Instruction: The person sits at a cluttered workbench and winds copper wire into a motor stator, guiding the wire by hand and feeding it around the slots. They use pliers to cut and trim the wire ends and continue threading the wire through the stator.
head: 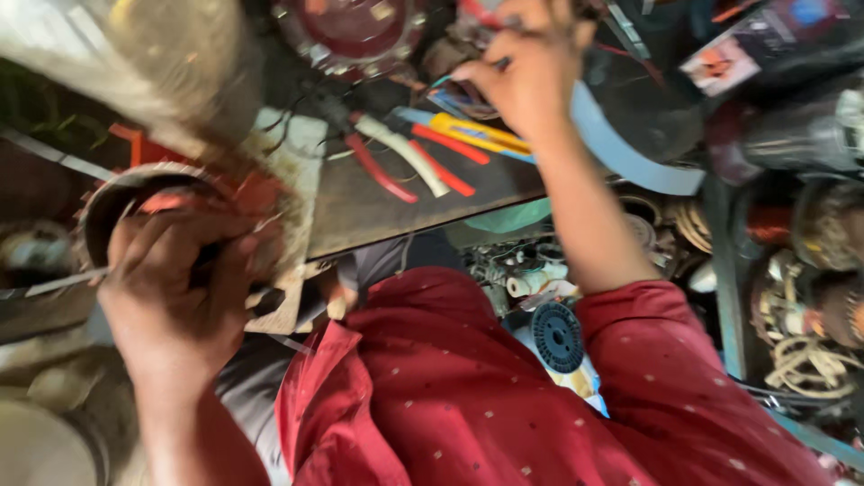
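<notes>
The pliers near the bench's front edge have glossy red and cream plastic grips. The bench top looks like dull, scuffed dark wood. The round motor stator at its left corner shows worn grey metal. The red shirt is soft matt cloth.

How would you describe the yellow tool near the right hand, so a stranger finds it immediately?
Start at the dark flat workbench board in the middle. Tools lie along its far edge, just under the right hand. Among the red-handled pliers lies the long yellow-handled tool, the only yellow one.
</notes>
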A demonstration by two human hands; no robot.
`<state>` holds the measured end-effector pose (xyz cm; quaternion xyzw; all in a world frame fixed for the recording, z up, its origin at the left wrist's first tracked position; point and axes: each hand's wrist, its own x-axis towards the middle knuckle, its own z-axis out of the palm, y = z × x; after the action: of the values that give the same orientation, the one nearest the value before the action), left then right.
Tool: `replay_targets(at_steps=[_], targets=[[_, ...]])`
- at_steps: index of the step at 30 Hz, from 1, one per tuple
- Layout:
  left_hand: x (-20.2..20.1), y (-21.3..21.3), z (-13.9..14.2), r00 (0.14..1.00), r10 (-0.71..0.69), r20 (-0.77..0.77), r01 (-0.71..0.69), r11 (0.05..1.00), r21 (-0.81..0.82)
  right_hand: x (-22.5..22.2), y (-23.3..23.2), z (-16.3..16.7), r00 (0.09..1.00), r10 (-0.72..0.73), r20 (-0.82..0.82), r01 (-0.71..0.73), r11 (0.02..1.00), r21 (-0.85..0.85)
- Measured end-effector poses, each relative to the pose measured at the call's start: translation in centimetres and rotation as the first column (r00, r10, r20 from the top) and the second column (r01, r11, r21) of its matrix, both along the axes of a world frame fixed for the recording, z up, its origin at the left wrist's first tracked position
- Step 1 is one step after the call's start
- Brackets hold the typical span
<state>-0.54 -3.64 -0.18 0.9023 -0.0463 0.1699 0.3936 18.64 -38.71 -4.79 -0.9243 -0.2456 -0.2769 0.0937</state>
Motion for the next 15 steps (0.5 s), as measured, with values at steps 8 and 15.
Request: replay_targets(at_steps=[8,15], targets=[[0.7,0.0,0.3,0.999,0.042,0.014,-0.04,0.993,-0.114,-3.0,-6.5,5.2,0.976,0.191,-0.106,-0.169,0.967,0.19],[0.5,0.2,0.1,1.0,0.023,-0.012,-0.024,0.996,-0.081,-11.8,-10.3,9.5,0.891,0.063,-0.449,0.068,0.96,0.271]])
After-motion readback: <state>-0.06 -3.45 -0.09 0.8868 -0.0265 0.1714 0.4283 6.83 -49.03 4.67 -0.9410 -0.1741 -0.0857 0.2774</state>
